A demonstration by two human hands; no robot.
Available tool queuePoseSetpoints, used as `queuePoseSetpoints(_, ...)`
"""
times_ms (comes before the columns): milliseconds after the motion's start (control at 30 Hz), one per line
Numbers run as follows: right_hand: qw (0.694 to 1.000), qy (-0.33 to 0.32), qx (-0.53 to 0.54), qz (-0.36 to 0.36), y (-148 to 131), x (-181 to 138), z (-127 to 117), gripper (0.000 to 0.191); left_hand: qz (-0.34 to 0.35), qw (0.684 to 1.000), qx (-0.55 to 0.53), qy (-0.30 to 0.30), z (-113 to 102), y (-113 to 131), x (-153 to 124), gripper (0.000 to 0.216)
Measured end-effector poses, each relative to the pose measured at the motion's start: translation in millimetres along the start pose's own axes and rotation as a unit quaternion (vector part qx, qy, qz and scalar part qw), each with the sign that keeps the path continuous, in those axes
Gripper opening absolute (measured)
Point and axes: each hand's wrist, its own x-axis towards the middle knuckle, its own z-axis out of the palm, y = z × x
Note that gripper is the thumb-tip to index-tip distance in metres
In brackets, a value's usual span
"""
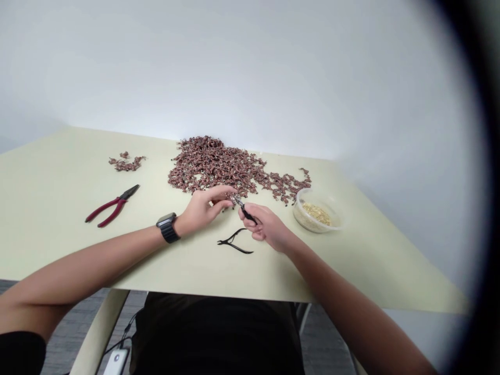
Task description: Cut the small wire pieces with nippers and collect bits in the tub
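Observation:
My left hand point(205, 207), with a black watch on its wrist, pinches a small brown piece at the near edge of a big heap of brown pieces point(219, 165). My right hand point(265, 225) is closed round the black handles of small pliers point(242, 207), whose tip meets the piece held by the left fingers. A second pair of thin black nippers point(235, 242) lies on the table just below both hands.
Red-handled pliers point(112, 205) lie at the left. A small cluster of brown pieces point(125, 163) sits at the far left. A clear bowl point(317, 213) with yellowish bits stands at the right. The pale table point(54, 229) meets a white wall.

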Motion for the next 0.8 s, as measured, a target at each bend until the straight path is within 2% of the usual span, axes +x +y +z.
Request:
queuePoseSetpoints(100,0.983,-0.093,0.125,0.094,-6,-1,-4,0.043,0.167,0.973,0.158,-0.016,-10,-14,2,0.031)
queuePoseSetpoints(167,0.984,-0.091,0.113,0.099,-6,-1,-6,0.044,0.182,0.969,0.167,-0.024,-12,-15,3,0.031)
queuePoseSetpoints(200,0.992,-0.059,0.077,0.076,-4,0,-7,0.044,0.149,0.98,0.133,-0.013,-11,-12,3,0.029)
queuePoseSetpoints(267,0.997,0.049,-0.058,-0.019,2,3,-9,0.04,0.025,1.0,0.004,0.003,-6,-3,4,0.034)
queuePoseSetpoints(333,0.953,0.149,-0.228,-0.131,8,6,-10,0.035,-0.097,0.985,-0.142,-0.022,0,8,5,0.042)
queuePoseSetpoints(400,0.894,0.185,-0.357,-0.199,12,7,-11,0.03,-0.164,0.957,-0.233,-0.046,3,15,6,0.047)
queuePoseSetpoints(467,0.861,0.18,-0.421,-0.223,13,7,-13,0.026,-0.188,0.943,-0.269,-0.056,3,19,7,0.048)
queuePoseSetpoints(533,0.846,0.172,-0.448,-0.234,12,6,-13,0.024,-0.196,0.938,-0.279,-0.062,2,20,7,0.049)
queuePoseSetpoints(667,0.83,0.17,-0.471,-0.248,10,4,-12,0.023,-0.204,0.937,-0.274,-0.071,-1,22,7,0.048)
queuePoseSetpoints(800,0.827,0.166,-0.477,-0.247,11,4,-12,0.023,-0.203,0.938,-0.268,-0.081,1,24,6,0.048)
